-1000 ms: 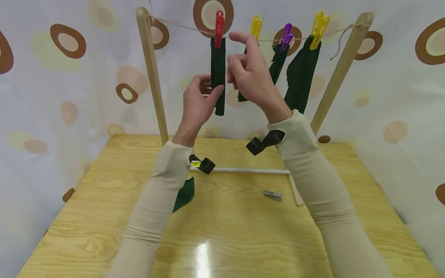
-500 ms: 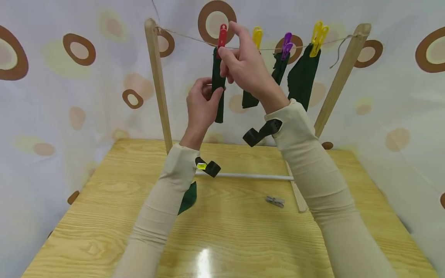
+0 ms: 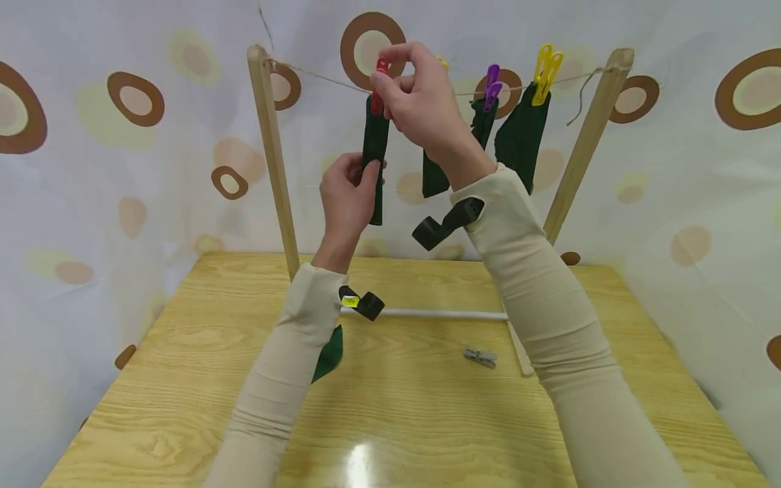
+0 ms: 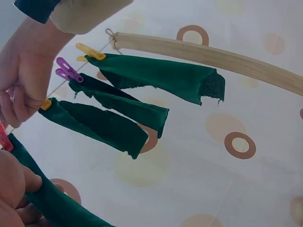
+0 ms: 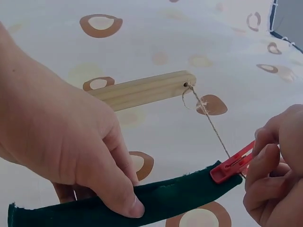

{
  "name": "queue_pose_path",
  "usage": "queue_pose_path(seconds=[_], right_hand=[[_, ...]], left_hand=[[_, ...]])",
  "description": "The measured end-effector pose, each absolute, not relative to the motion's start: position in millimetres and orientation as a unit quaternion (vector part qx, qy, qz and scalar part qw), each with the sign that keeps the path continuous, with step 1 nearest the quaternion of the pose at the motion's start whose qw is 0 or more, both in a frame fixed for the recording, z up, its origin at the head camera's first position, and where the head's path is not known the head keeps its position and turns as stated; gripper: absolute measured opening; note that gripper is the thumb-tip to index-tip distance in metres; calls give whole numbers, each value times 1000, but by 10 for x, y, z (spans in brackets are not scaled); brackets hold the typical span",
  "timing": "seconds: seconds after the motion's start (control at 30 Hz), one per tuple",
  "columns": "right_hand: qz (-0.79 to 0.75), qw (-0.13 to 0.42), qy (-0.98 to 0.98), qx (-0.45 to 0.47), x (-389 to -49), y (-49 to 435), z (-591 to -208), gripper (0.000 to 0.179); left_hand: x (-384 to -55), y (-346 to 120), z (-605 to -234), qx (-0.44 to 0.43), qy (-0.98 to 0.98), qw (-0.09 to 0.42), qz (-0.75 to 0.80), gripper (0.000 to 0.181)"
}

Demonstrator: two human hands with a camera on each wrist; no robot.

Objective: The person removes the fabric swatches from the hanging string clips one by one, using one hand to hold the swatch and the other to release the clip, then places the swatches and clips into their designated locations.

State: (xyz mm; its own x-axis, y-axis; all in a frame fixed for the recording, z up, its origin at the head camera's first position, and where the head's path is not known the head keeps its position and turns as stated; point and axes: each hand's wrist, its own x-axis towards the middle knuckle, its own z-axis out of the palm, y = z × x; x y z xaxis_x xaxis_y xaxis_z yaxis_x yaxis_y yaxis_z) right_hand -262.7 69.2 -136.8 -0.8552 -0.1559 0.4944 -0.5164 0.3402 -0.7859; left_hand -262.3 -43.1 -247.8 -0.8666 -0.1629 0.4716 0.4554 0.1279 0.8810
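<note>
A narrow strip of dark green cloth hangs from the twine line by a red clothespin. My left hand pinches the strip partway down, its thumb in front and fingers behind. Up at the line, my right hand pinches the upper end of the red clothespin between thumb and fingers. To the right hang more green cloth pieces: one under a yellow clothespin, one under a purple clothespin, and a wider one under another yellow clothespin.
Two wooden posts carry the line, with a white rod low between them. A grey clothespin lies on the wooden table. Another green cloth piece lies partly behind the left sleeve.
My right hand has moved left and up from beside the strip and now grips the red clothespin. My left hand still holds the strip at about the same height.
</note>
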Motion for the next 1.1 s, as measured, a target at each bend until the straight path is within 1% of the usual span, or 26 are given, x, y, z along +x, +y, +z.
queue_pose_path(seconds=[0.1, 0.43, 0.7, 1.1], right_hand=[[529, 175, -804, 209, -2628, 681, -1364, 38], [552, 178, -792, 192, -2640, 683, -1358, 33], [609, 206, -738, 203, -2652, 720, -1413, 26], [644, 246, -690, 221, -2661, 725, -1461, 18]], left_hand=[[-2628, -455, -2475, -99, -714, 242, -649, 23], [-2618, -507, -2434, -92, -706, 233, -662, 25], [-2623, -495, -2443, -94, -702, 213, -673, 25], [-2602, -493, -2445, -89, -713, 194, -668, 27]])
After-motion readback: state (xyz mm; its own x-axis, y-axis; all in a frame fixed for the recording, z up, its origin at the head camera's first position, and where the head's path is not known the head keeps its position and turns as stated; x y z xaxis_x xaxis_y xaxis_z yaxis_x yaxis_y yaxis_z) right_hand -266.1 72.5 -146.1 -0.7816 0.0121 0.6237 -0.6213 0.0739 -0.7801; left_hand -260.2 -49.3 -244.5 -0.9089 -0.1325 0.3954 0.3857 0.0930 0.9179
